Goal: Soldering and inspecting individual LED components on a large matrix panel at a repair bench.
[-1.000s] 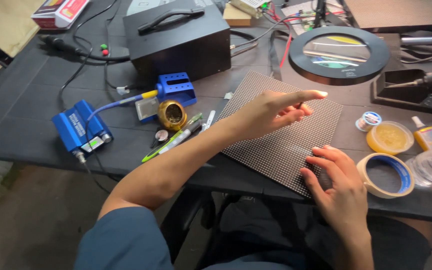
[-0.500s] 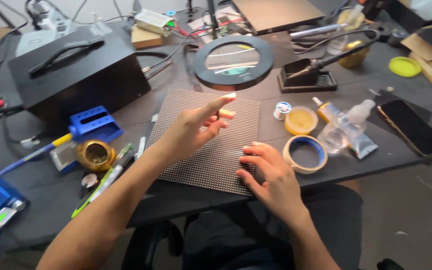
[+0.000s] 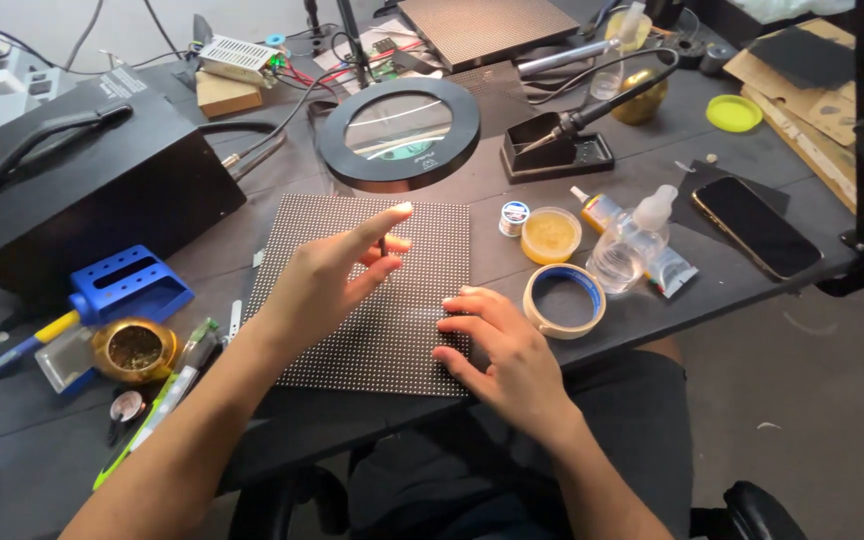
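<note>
Left hand (image 3: pixel 327 275) farther along panel (image 3: pixel 372 300)

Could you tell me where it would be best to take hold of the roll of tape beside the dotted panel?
Probably pinch the roll of tape across its rim from above: it lies flat with the open core up, the nearest side free, and the right hand just left of it.

The panel (image 3: pixel 372 300) at the centre is matt dark plastic, finely studded with rows of tiny pale dots. The surface (image 3: pixel 512 200) beneath is matt black. At 12 o'clock the magnifier (image 3: pixel 399 133) has a smooth black rim around glossy glass. At 9 o'clock the box (image 3: pixel 82 190) looks like matt black metal. At 3 o'clock lie a papery tape roll (image 3: pixel 564 300), a clear plastic bottle (image 3: pixel 627 245) and a glossy glass-faced phone (image 3: pixel 755 227).
</note>
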